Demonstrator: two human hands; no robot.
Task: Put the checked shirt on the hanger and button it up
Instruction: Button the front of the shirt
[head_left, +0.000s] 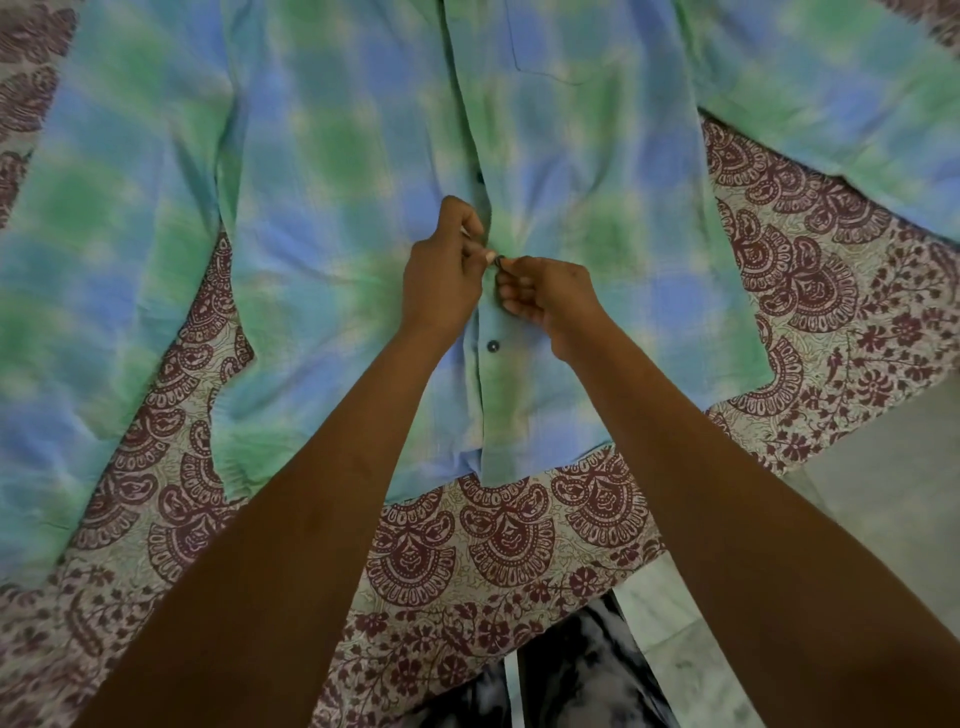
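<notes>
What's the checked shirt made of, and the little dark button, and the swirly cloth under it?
The checked shirt: thin, soft woven cloth, probably cotton; matte, creased. The dark button: hard, slightly shiny, maybe plastic. The patterned cloth: printed matte fabric, likely cotton.

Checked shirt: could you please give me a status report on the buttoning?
Left hand pinching placket, right hand pinching mid button. Checked shirt flat on patterned sheet, lower button fastened. Hanger not visible; nothing blocking.
</notes>
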